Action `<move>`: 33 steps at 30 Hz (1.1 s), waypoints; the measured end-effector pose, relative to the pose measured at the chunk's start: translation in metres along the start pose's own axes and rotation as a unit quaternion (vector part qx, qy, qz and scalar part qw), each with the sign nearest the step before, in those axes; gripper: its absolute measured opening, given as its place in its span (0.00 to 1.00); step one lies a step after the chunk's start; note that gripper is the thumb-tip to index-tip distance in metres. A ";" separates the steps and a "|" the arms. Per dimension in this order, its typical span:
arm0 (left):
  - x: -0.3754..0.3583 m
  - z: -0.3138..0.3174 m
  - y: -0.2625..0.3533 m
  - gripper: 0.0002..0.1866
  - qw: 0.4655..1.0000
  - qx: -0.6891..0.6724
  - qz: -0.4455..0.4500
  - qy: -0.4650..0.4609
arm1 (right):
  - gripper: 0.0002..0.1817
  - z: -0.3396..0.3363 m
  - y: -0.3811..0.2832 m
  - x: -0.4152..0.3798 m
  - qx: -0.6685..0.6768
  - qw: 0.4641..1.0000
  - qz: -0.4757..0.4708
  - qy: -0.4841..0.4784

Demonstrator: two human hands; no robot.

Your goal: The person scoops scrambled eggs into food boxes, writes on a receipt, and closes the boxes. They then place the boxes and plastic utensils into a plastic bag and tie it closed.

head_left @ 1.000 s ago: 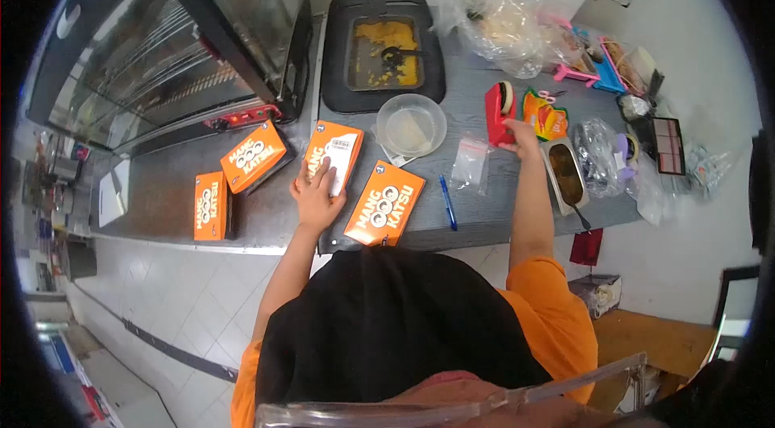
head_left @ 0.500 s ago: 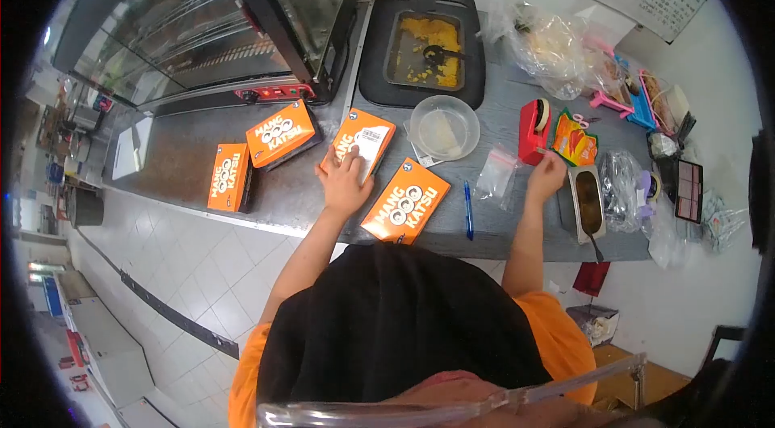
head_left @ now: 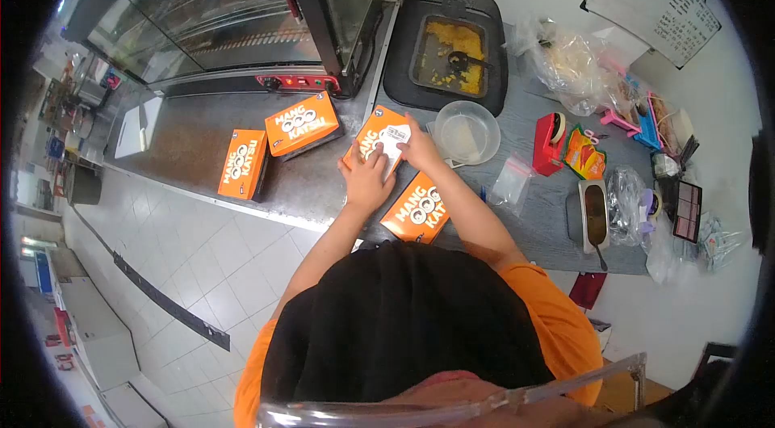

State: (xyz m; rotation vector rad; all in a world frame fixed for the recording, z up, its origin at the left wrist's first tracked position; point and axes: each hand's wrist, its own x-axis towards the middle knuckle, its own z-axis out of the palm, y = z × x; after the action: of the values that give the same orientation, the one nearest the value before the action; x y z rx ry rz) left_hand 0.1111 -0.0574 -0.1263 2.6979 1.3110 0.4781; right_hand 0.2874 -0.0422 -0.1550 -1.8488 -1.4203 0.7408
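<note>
The left hand [head_left: 367, 183] lies palm down on the near part of an orange box [head_left: 374, 123], fingers spread and pointing away from the body; it presses on the lid rather than closing round anything. The right hand [head_left: 421, 145] is at the box's right edge, its fingers bent in toward the lid; whether they pinch something there I cannot tell, as the fingertips are small and partly hidden. The left forearm runs up and to the right, the right forearm up and to the left, so the hands nearly meet on the box.

The box lies shut and slanted on the worktop, between the hands. Its orange top carries white lettering, partly covered by the fingers, and a white paper slip [head_left: 395, 137] with dark print lies over its right side.

Just nearer the body is a second orange box [head_left: 414, 208], marked MANG KATSU with ringed shapes, partly under the right forearm. Two more such boxes, one [head_left: 301, 123] beside the other [head_left: 242, 163], stand to the left. A clear round tub [head_left: 466, 133] sits just right of the right hand; farther right is a red tape dispenser [head_left: 550, 145].
</note>
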 end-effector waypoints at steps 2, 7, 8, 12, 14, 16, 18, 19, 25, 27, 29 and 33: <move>-0.001 0.000 0.000 0.23 1.000 -0.005 -0.002 0.000 | 0.42 0.001 0.002 0.001 -0.049 0.998 0.017 0.025; 0.000 0.000 -0.002 0.23 1.000 -0.012 -0.005 -0.004 | 0.43 -0.012 -0.003 -0.012 0.115 0.992 0.030 -0.034; 0.000 -0.001 -0.002 0.23 1.000 -0.014 -0.002 -0.005 | 0.43 -0.013 0.001 -0.012 0.113 0.992 0.031 -0.036; 0.000 0.001 -0.003 0.23 1.000 -0.012 -0.002 -0.020 | 0.45 -0.016 0.012 -0.011 0.165 0.982 0.000 -0.089; 0.001 0.002 -0.003 0.23 1.000 -0.014 -0.001 -0.018 | 0.45 -0.018 0.011 -0.011 0.172 0.980 -0.005 -0.104; 0.000 0.001 -0.003 0.23 1.000 -0.013 -0.001 -0.017 | 0.47 -0.017 0.003 -0.012 0.054 0.994 0.009 -0.091; 0.001 0.000 -0.003 0.24 1.000 -0.015 -0.001 -0.021 | 0.48 -0.018 -0.009 -0.015 0.018 0.997 0.021 -0.067; 0.001 0.000 -0.004 0.24 1.000 -0.015 -0.001 -0.022 | 0.48 -0.017 -0.013 -0.017 -0.018 0.998 0.033 -0.044; 0.001 0.003 -0.004 0.24 1.000 -0.018 0.006 -0.014 | 0.42 -0.018 -0.023 -0.026 -0.091 0.992 -0.018 0.087; 0.001 0.003 -0.005 0.24 1.000 -0.018 0.004 -0.013 | 0.36 -0.015 -0.012 -0.030 -0.116 0.984 -0.080 0.106; 0.000 0.002 -0.005 0.24 1.000 -0.017 0.004 -0.014 | 0.31 -0.012 -0.008 -0.037 -0.140 0.972 -0.143 0.123; 0.001 0.002 -0.004 0.24 1.000 -0.017 0.001 -0.016 | 0.23 -0.009 -0.015 -0.058 -0.154 0.968 -0.196 0.042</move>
State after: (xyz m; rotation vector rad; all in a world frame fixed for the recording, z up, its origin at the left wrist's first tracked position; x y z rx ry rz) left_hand 0.1091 -0.0537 -0.1292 2.6682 1.2795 0.4502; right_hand 0.2715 -0.0970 -0.1360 -1.7132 -1.8510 0.2513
